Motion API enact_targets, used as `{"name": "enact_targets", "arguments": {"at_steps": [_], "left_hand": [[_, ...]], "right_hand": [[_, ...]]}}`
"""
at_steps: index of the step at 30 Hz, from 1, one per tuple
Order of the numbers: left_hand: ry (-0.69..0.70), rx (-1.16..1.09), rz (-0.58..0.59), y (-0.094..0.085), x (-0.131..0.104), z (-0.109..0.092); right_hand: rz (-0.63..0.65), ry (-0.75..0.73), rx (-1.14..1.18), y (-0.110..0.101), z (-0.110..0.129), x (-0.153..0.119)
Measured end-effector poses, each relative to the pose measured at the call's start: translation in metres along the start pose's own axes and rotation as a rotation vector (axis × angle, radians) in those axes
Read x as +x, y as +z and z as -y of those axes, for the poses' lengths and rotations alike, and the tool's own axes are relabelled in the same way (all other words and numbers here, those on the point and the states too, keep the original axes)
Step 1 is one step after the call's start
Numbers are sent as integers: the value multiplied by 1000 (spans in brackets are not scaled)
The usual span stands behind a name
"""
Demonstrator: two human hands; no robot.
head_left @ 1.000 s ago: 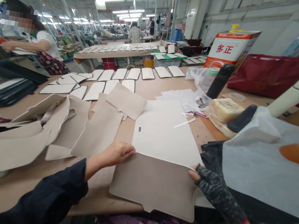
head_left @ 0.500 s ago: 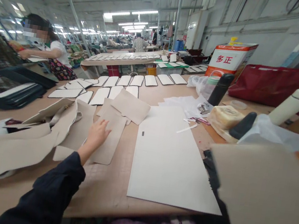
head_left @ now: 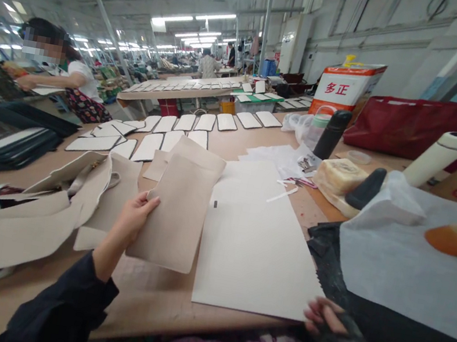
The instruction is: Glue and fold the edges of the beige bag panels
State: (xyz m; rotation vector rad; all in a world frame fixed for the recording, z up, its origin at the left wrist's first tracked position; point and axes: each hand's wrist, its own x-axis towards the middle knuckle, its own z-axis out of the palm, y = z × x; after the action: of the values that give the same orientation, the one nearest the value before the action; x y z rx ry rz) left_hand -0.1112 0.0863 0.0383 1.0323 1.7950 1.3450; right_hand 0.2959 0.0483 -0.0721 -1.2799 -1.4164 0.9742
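Note:
My left hand [head_left: 134,220] pinches the left edge of a beige panel [head_left: 177,209], which is lifted off the table over other beige pieces. A large white sheet [head_left: 257,247] lies flat just right of it, with a small dark mark near its left edge. At the sheet's lower right corner is my right hand [head_left: 326,317], fingers curled and slightly blurred; whether it grips the corner is hard to see. More beige pieces, partly folded with a strap [head_left: 81,179], lie to the left.
Rows of white dark-edged panels [head_left: 148,147] lie farther back. On the right stand a black bottle [head_left: 332,135], a white flask [head_left: 440,158], a tin [head_left: 344,88] and a red bag [head_left: 405,124]. A person [head_left: 78,82] works at the far left.
My left hand has closed on the beige panel and raised it. The large beige piece at the right has gone from view, and my right hand has appeared at the white sheet's corner.

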Motion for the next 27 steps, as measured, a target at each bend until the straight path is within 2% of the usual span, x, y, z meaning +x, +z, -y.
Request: {"name": "enact_targets", "arguments": {"at_steps": [1,2,3,6,8,10,11,15,16,17,19,21,27], "left_hand": [[-27,-98,52,9,-11,-7],[-56,-170,98,18,-21,-12],[-85,-209,137,28,-31,-16],[-158,-259,231,53,-52,-17],[-184,-244,272,65,-59,-9],[-152,-147,268,75,-61,3],[-96,-55,227,80,-61,10],[357,452,-81,103,-71,29],[456,541,-86,109,-76,32],[519,594,-43,116,-82,34],[534,609,112,128,-93,36],[468,558,204,135,-100,37],[318,400,234,136,-100,37]], "right_hand": [[-16,113,126,12,8,0],[23,246,253,27,19,2],[93,317,329,42,30,6],[204,273,466,80,61,24],[237,230,494,91,70,34],[243,270,527,93,67,38],[241,317,549,92,62,38],[327,466,614,93,43,35],[352,483,620,95,41,34],[372,495,627,97,40,34],[400,511,639,100,41,34],[423,522,642,102,45,36],[448,486,578,103,57,42]]}}
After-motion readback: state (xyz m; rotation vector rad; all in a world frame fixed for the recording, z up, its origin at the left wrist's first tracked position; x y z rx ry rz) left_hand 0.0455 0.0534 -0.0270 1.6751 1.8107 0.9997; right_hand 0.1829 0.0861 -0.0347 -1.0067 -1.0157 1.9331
